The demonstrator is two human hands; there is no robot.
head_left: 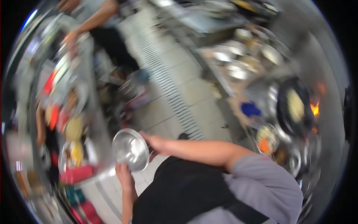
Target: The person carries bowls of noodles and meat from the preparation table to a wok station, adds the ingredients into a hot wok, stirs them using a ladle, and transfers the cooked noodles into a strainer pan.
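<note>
A shiny metal mixing bowl [131, 149] is held in front of my body, tilted so that its inside faces up toward me. It shows bare metal with bright reflections. My left hand [123, 174] grips the rim at the near side. On the opposite side, my right hand [156, 144] is closed against the bowl's right edge; some of its fingers are hidden behind the bowl.
To the right, a black wok [295, 106] with pale food sits beside a flame [315, 109]. Near it are a bowl of cut vegetables [267, 139] and a blue cloth-like item [250, 109]. A floor drain [164, 80] runs along the aisle. At upper left, a person [97, 18] stands by a counter with food containers.
</note>
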